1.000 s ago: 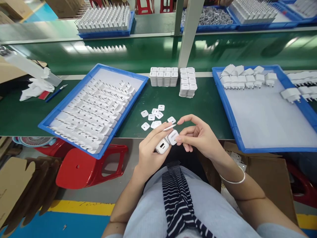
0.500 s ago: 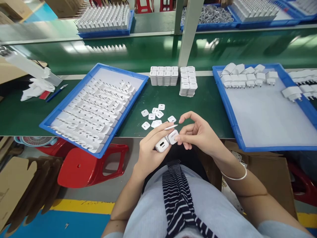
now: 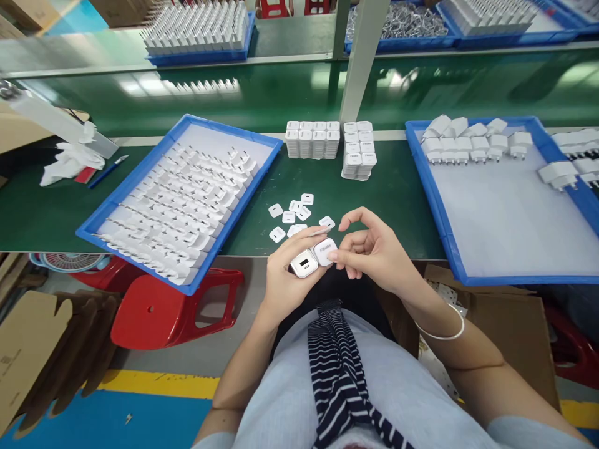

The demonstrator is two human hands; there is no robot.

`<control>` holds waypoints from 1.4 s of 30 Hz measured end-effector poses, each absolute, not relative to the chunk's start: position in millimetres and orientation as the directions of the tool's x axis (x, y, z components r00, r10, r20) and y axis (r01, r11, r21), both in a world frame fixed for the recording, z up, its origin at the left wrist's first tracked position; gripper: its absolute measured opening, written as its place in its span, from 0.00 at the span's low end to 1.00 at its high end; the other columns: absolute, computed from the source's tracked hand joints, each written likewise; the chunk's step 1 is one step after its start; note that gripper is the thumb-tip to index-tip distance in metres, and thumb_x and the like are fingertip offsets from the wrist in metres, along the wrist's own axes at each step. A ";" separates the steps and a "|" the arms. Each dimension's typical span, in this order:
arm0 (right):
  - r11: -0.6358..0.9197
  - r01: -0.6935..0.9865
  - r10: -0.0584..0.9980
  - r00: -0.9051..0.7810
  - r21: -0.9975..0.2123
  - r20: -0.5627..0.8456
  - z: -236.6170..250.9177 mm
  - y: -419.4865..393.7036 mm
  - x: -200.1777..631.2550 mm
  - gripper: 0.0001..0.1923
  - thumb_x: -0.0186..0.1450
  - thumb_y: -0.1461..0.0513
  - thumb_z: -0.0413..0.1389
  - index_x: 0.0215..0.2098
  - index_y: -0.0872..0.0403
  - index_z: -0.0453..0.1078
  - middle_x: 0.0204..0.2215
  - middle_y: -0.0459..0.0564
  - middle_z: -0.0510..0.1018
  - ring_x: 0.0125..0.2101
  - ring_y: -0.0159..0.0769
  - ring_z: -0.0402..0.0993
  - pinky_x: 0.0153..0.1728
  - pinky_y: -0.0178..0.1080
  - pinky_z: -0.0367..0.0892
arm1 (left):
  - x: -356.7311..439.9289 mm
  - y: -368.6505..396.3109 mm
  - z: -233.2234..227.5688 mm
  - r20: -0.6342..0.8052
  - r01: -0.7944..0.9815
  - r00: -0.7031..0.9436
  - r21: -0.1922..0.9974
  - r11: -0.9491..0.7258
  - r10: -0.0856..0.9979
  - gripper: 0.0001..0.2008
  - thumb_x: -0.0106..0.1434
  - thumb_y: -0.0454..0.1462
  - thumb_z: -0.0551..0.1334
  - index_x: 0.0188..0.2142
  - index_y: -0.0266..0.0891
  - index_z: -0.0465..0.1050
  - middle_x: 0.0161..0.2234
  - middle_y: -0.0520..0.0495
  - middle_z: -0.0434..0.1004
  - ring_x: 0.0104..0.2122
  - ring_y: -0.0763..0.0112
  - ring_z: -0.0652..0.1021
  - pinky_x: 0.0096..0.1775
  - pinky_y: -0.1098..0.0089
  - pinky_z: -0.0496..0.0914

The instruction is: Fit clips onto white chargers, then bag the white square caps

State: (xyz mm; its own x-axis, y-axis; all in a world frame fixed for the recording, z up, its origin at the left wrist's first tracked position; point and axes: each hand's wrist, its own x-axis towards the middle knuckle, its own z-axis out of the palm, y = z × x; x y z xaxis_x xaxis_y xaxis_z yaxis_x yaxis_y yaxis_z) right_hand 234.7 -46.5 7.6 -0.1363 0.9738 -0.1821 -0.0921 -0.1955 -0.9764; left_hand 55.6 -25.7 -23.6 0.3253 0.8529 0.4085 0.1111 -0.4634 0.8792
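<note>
Filling most of the space ahead of you, the green bench (image 3: 393, 206) holds one blue tray (image 3: 234, 130) on the left and another blue tray (image 3: 510, 224) on the right. Between them, by the near edge, your left hand (image 3: 283, 284) curls snugly round two white blocks, side by side, running near left to far right: a slotted block (image 3: 302, 269) and a lettered block (image 3: 322, 251). The lettered one touches your right thumb, just left of it. Your right hand (image 3: 369, 252) has its pointer lifted well off the thumb; whether it pinches, I can't tell. Your left fingertips hold a thin white piece (image 3: 322, 231) beyond the blocks.
</note>
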 end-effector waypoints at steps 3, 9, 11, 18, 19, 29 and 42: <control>-0.194 -0.078 0.974 -0.135 -0.978 -0.182 6.5 -45.3 234.8 0.23 0.57 0.58 0.68 0.40 0.50 0.58 0.19 0.38 0.75 0.14 0.27 0.68 0.16 0.29 0.64 | 56.1 -25.7 -24.0 0.399 0.116 0.317 0.884 -0.453 0.860 0.19 0.56 0.29 0.70 0.47 0.42 0.77 0.50 0.43 0.79 0.52 0.61 0.78 0.55 0.59 0.73; -0.130 -0.020 0.982 -0.140 -0.991 -0.126 -6.4 -40.4 237.5 0.25 0.56 0.59 0.69 0.43 0.48 0.59 0.16 0.33 0.66 0.14 0.26 0.62 0.17 0.30 0.56 | 53.6 -24.9 -25.7 0.298 0.095 0.306 0.935 -0.341 0.904 0.19 0.54 0.32 0.72 0.46 0.43 0.78 0.49 0.42 0.80 0.53 0.58 0.77 0.56 0.55 0.72; -0.101 -0.043 0.977 -0.193 -0.994 -0.091 -11.6 -37.7 239.4 0.25 0.57 0.59 0.68 0.46 0.48 0.60 0.19 0.35 0.68 0.18 0.27 0.63 0.20 0.31 0.58 | 50.5 -23.3 -26.9 0.251 0.081 0.309 0.954 -0.289 0.917 0.19 0.53 0.33 0.73 0.45 0.43 0.79 0.48 0.42 0.80 0.53 0.57 0.77 0.56 0.53 0.71; 0.006 -0.075 0.977 -0.210 -0.997 0.021 -13.8 -26.3 246.0 0.13 0.67 0.52 0.58 0.43 0.52 0.72 0.23 0.41 0.68 0.21 0.27 0.64 0.21 0.33 0.61 | 41.3 -18.0 -27.1 0.138 0.017 0.440 0.987 -0.162 0.887 0.20 0.51 0.34 0.75 0.44 0.42 0.80 0.46 0.42 0.81 0.47 0.58 0.80 0.51 0.56 0.74; 0.002 -0.060 0.978 -0.207 -0.998 0.015 -12.8 -25.4 245.8 0.13 0.66 0.52 0.59 0.43 0.52 0.72 0.22 0.41 0.68 0.20 0.27 0.63 0.20 0.33 0.61 | 41.3 -18.1 -26.3 0.145 0.029 0.443 0.984 -0.176 0.885 0.19 0.51 0.34 0.74 0.44 0.43 0.80 0.46 0.42 0.81 0.47 0.58 0.80 0.52 0.56 0.73; 0.138 0.279 0.988 -0.112 -0.950 0.110 -11.5 -25.4 244.7 0.06 0.68 0.57 0.57 0.36 0.52 0.69 0.25 0.43 0.71 0.24 0.30 0.66 0.26 0.35 0.62 | 46.5 -21.8 -26.8 0.179 0.152 0.424 0.952 -0.264 0.888 0.20 0.52 0.33 0.73 0.45 0.43 0.79 0.49 0.42 0.80 0.51 0.57 0.78 0.55 0.57 0.72; 0.108 0.316 0.994 -0.016 -0.943 0.108 -0.2 -49.7 255.3 0.07 0.70 0.58 0.54 0.45 0.49 0.67 0.27 0.45 0.76 0.24 0.33 0.71 0.26 0.37 0.68 | 53.6 -22.6 -36.6 0.322 0.185 0.280 0.906 -0.380 0.904 0.21 0.55 0.32 0.71 0.48 0.42 0.76 0.51 0.42 0.78 0.53 0.58 0.77 0.55 0.56 0.71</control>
State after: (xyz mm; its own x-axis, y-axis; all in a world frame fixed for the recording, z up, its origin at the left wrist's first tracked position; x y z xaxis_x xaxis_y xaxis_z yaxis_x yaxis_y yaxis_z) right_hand 255.3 -49.7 -0.2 -0.0163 0.9940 0.1082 0.3157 0.1078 -0.9427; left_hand 53.6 -22.6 -36.6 0.2803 0.9044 0.3216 0.1854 -0.3798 0.9063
